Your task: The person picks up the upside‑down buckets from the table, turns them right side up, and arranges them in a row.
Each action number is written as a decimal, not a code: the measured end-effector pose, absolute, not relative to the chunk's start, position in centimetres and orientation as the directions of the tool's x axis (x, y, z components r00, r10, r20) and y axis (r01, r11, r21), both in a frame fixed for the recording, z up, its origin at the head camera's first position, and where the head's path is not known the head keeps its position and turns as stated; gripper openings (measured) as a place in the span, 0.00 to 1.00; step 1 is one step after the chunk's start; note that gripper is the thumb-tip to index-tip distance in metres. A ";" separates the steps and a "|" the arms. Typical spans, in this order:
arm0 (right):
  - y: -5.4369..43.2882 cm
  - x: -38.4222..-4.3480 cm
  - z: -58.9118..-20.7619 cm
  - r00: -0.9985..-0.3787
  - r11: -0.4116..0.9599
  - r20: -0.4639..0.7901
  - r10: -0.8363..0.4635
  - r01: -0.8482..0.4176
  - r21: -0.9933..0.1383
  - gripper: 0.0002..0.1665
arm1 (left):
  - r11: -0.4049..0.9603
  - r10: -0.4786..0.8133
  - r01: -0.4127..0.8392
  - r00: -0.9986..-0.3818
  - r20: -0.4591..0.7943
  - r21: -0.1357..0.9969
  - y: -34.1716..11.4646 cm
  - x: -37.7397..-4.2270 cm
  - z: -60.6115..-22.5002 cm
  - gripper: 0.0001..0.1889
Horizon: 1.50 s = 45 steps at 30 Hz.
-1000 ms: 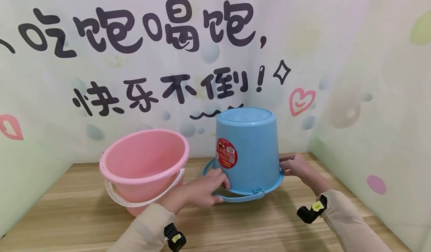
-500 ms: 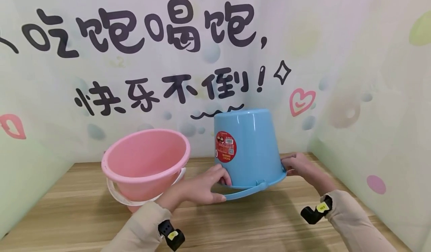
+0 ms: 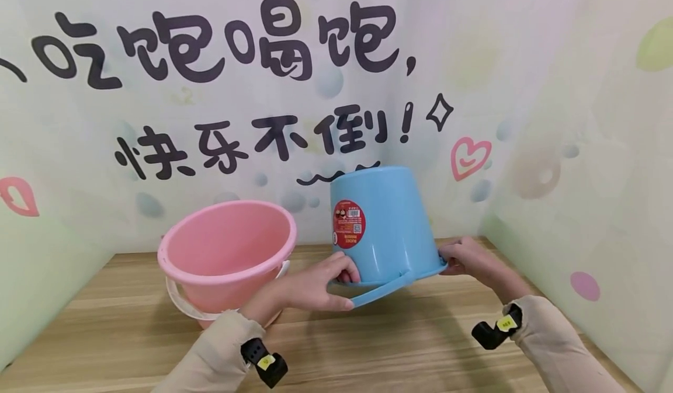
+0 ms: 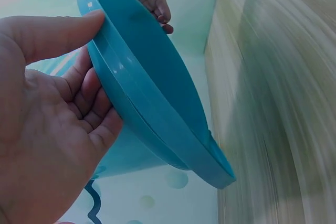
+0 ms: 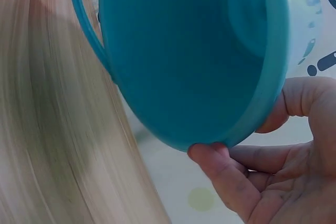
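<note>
A blue bucket (image 3: 394,223) hangs upside down over the table, tilted, its mouth facing down and towards me. My left hand (image 3: 315,285) grips its left side, the thumb on the blue handle (image 3: 381,291) and the fingers on the outer wall. In the left wrist view, that handle (image 4: 139,106) lies along the rim, under the thumb. My right hand (image 3: 465,258) pinches the rim on the opposite side. Seen from the right wrist, the inside of the bucket (image 5: 178,61) is visible, with thumb and fingers of the right hand (image 5: 283,177) at the rim.
To the left, a pink bucket (image 3: 231,267) stands mouth up with its white handle (image 3: 181,303) hanging down in front; my left forearm partly covers it. The wooden table (image 3: 368,352) meets a printed curtain (image 3: 473,77) at the back and sides.
Both hands have raised and tilted the blue bucket, right side higher than before, its top leaning left. Its sticker has shifted slightly up and left. The pink bucket has stayed put.
</note>
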State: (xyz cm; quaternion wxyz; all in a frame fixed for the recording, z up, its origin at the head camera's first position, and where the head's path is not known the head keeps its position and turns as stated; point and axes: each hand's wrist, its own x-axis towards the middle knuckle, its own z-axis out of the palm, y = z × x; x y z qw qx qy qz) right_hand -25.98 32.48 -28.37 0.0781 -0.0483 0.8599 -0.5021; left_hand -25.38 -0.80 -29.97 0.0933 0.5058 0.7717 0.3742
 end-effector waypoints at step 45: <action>33.1 -24.8 -25.4 -0.962 0.432 -0.159 -0.224 0.049 -0.901 0.21 | 0.021 0.820 0.388 -0.534 0.206 0.921 -1.2 -25.3 -29.2 0.23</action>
